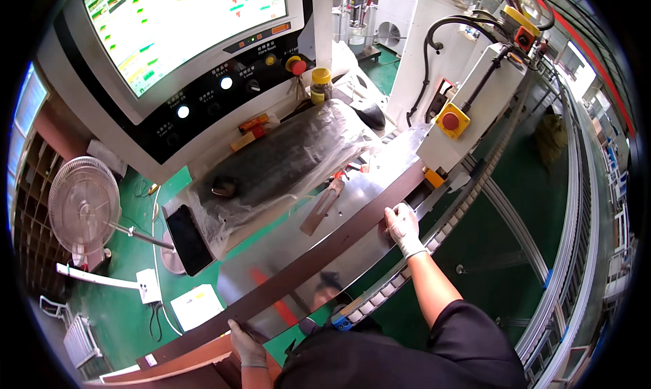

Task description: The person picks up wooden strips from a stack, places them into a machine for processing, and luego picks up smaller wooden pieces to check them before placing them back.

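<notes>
A long, narrow dark brown board point(305, 263) lies slantwise across a shiny metal table point(380, 185), from the lower left up to the machine head at right. My right hand point(402, 227), in a pale glove, is closed at the board's near edge, close to the machine head. Near the lower left end, my left hand point(248, 346), also gloved, has its thumb on the board; its other fingers are mostly hidden. Beyond the board, a flat slotted bar point(321, 210) rests on the metal, with a small red-handled tool point(339, 174) by its upper end.
A white machine head point(468, 104) with a red stop button point(450, 122) stands at right. A cable chain point(380, 298) curves past my right arm. Ahead are a control panel point(224, 84), a plastic-covered keyboard point(278, 158) and a yellow-lidded jar point(321, 89). A fan point(84, 198) stands left.
</notes>
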`<state>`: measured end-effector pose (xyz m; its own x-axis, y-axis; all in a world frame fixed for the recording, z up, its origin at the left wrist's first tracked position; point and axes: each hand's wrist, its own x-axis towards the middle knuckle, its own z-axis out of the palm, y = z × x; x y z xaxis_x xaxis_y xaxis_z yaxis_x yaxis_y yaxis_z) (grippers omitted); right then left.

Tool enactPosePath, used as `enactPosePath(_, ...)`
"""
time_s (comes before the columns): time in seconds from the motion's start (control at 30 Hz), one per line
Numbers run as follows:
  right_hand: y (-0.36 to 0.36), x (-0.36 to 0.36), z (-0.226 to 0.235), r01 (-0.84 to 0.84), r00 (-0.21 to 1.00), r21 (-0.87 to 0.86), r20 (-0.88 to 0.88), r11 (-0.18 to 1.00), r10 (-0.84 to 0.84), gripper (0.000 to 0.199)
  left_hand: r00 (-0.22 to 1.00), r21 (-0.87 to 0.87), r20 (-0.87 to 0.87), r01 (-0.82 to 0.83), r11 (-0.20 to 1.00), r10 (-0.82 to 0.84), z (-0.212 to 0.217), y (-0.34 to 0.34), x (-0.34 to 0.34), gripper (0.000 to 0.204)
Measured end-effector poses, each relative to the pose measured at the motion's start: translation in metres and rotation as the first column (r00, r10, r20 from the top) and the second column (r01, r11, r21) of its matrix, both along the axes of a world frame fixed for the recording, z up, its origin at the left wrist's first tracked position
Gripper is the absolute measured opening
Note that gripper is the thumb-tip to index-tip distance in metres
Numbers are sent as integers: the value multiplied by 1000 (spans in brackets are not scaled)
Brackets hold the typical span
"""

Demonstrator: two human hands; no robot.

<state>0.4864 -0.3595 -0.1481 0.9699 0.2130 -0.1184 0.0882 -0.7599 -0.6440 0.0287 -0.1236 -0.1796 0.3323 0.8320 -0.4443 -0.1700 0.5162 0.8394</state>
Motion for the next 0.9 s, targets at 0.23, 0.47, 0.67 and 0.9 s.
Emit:
enactPosePath(0.23, 7, -42, 27, 299, 668, 556, -702, 775, 247, 38, 921, 40, -362, -138, 990, 143, 3, -4, 15, 60)
enactPosePath(0.47, 10, -34, 33, 269, 626, 506, -738, 819, 251, 35, 918, 65, -324, -221, 973, 230, 34, -16, 35, 58)
enactPosePath(0.67, 12, -34, 31, 210, 679, 494, -694, 844, 238, 32, 904, 48, -334, -267, 963, 267, 26, -17, 35, 64)
enactPosePath(0.9, 12, -34, 28, 156, 686, 482, -681, 862, 257, 28, 873, 17, -417, -273, 962, 255, 19, -16, 30, 69)
